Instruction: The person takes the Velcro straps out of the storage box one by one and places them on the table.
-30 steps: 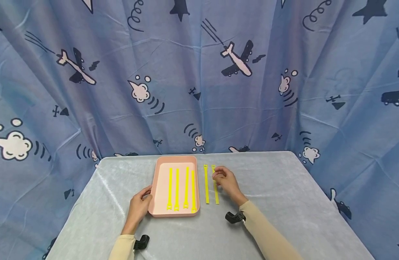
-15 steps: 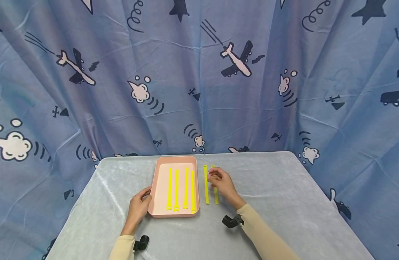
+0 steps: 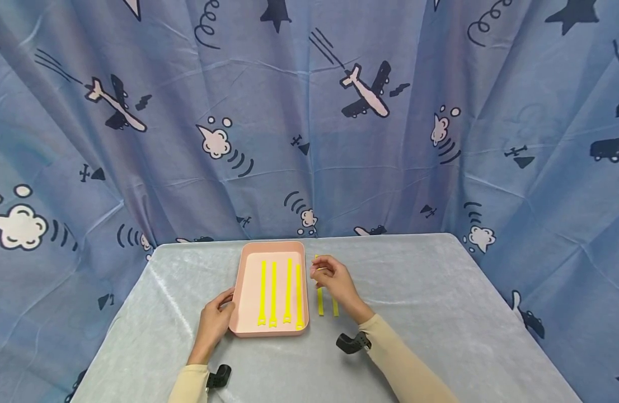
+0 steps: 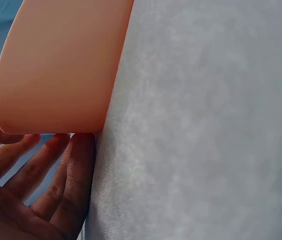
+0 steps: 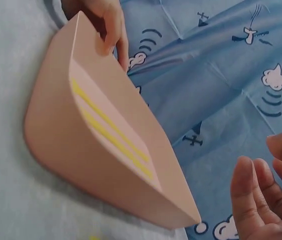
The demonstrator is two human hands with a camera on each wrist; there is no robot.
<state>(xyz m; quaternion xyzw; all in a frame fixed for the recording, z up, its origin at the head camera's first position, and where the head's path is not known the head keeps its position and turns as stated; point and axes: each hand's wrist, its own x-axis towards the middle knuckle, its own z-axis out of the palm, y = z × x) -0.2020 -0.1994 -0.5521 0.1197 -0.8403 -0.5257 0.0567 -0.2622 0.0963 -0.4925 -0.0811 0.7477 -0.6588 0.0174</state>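
Note:
My left hand [image 3: 216, 322] holds the left side of a shallow pink tray [image 3: 247, 280]. In the left wrist view, its fingers [image 4: 75, 175] touch the tray's outer wall; the right wrist view shows the thumb over the rim. Several yellow strap ties [image 3: 273, 291] with slotted heads lie lengthwise inside the tray. To its right, two more lie on the table, a nearer yellow strap tie [image 3: 320, 302] and another yellow strap tie [image 3: 335, 308]. My right hand [image 3: 338, 282] is over their far parts and hides them. Its thumb and fingers are apart in the right wrist view, holding nothing.
A grey cloth covers the table [image 3: 440, 313]. Behind it hangs a blue curtain [image 3: 269, 140] printed with planes and clouds. Black wrist cameras sit on the left wrist [image 3: 219, 376] and the right wrist [image 3: 353, 342].
My right hand has moved left, from the outer strap tie to over the one nearer the tray. The left hand, tray and straps stay where they were.

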